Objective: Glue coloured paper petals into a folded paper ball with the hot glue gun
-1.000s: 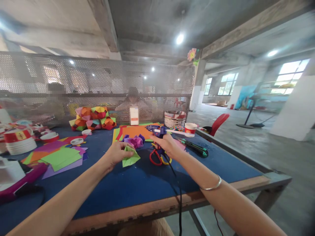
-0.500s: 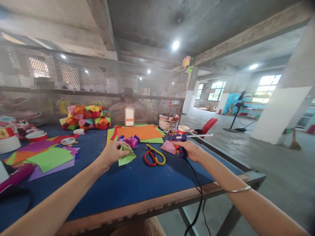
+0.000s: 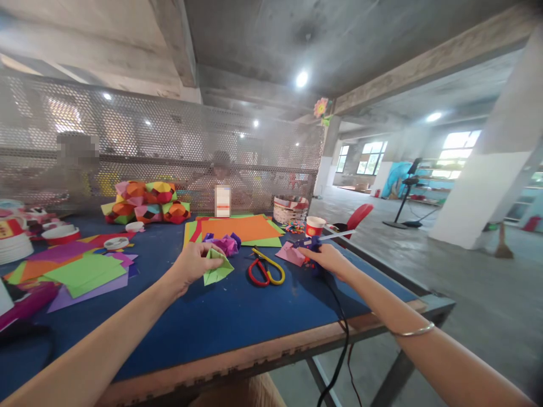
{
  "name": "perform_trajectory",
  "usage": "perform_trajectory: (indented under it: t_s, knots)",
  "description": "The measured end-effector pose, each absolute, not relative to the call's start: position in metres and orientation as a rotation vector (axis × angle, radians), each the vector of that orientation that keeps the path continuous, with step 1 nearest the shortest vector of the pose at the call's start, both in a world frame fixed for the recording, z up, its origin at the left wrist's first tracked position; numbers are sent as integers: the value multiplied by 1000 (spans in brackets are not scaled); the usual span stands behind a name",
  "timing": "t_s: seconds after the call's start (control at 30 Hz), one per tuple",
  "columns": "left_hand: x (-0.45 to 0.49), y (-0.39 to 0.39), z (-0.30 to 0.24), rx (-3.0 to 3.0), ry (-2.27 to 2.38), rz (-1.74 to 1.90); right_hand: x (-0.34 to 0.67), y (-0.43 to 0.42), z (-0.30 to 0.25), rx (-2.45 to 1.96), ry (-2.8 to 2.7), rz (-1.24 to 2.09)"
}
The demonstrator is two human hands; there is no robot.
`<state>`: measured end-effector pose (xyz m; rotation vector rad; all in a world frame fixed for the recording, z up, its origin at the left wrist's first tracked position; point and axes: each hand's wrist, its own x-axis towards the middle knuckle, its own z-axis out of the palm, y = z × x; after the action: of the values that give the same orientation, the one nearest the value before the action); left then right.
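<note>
- Pinching green paper (image 3: 219, 271) in left hand (image 3: 192, 264)
- Gripping glue gun (image 3: 313, 244) in right hand (image 3: 330, 260), shifted from scissors (image 3: 279, 273) to pink paper (image 3: 289, 253)
- Leaving green paper well apart from glue gun

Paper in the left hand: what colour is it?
The folded paper is light green; the head view shows it best.

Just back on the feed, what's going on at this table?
The person's left hand pinches a piece of folded green paper above the blue tabletop. The right hand grips a blue glue gun beside a piece of pink paper; whether the gun touches the table is hard to tell. The red-and-yellow scissors lie between the hands, and a crumpled-looking purple paper piece sits just beyond the left hand.
</note>
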<state>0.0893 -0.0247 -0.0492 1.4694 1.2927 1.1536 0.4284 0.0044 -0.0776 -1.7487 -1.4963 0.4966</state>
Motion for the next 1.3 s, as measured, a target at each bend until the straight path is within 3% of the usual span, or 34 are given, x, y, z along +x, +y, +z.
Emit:
perform_trajectory:
  t_s: [0.27,0.47,0.53,0.67,0.87,1.3]
  knots:
    - [86,-21,-51,1528,1295,1143,435,-26,-62,-2097,-1765,239]
    - [86,-21,-52,1542,1279,1155,421,-49,-60,-2120,-1747,-280]
    - [86,-21,-52,1517,1257,1164,397,-52,-57,-1813,-1834,-241]
    - [85,-20,-54,1508,1234,1185,327,-40,-54,-1235,-2009,203]
    - [78,-14,-56,1560,1257,1271,250,-5,-56,-1132,-2153,432]
    - [72,-3,-70,1773,1479,1235,235,5,-75,-1111,-2291,14]
